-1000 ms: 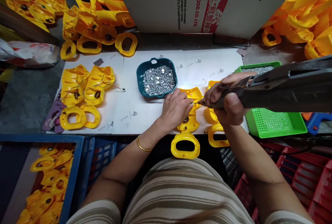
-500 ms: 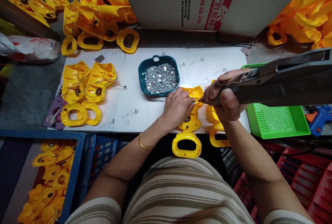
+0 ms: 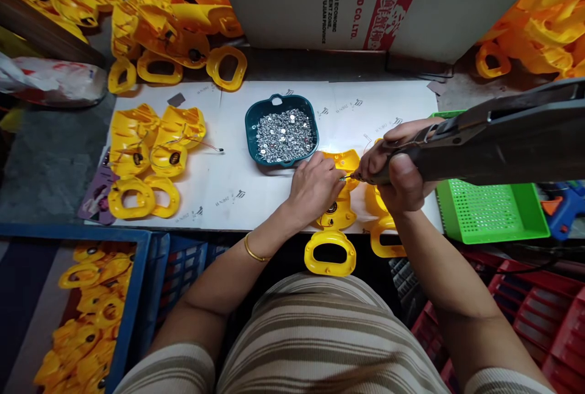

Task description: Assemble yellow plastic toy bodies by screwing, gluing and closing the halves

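The right hand (image 3: 402,165) is holding one driver (image 3: 489,144) in a wrapped grip, its bit (image 3: 351,177) pointing toward the left hand (image 3: 316,186), which is partly covering one yellow shell (image 3: 340,218) at the counter's (image 3: 265,205) edge; whether that grip is pinching anything, I cannot tell. Two more shells (image 3: 167,132) are lying left of one teal tray (image 3: 250,132).

Striped shirt (image 3: 315,333), cream and perhaps olive; short sleeves (image 3: 167,369); gold-coloured bangle (image 3: 250,252).

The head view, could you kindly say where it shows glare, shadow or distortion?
In the head view, small silvery metal screws glint; near-black shadow lies beneath the white paper-covered tabletop; the long dark grey tool looms at right, perhaps wide-lens stretching.
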